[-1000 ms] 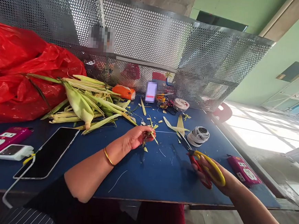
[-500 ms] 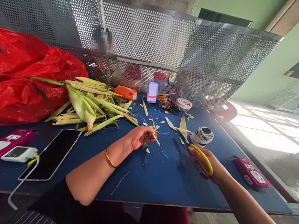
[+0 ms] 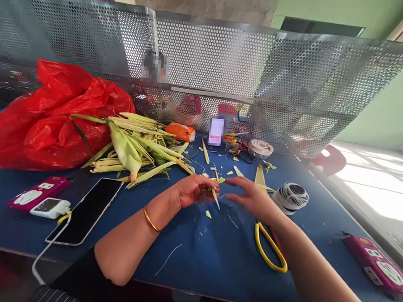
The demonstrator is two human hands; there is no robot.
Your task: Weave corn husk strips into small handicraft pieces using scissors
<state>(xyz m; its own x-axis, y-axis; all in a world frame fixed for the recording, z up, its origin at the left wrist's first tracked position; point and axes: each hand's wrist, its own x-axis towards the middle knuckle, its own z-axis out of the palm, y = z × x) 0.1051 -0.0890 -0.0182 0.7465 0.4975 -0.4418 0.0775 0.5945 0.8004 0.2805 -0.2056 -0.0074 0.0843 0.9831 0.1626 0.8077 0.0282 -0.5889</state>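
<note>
Flat blue bench (image 3: 214, 254): fills the foreground
Long pale-green corn husks (image 3: 128, 151): heaped at left
Right hand (image 3: 257, 199): grip wide, near left hand (image 3: 195, 192)
Yellow-and-red-handled scissors (image 3: 276, 268): on bench, near right hand
Thin yellow-green husk strips (image 3: 216, 197): pinched in left grip

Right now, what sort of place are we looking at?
Probably a workroom or small workshop: a perforated metal divider stands behind a blue table that bears corn husks and a spool of thread.
</note>
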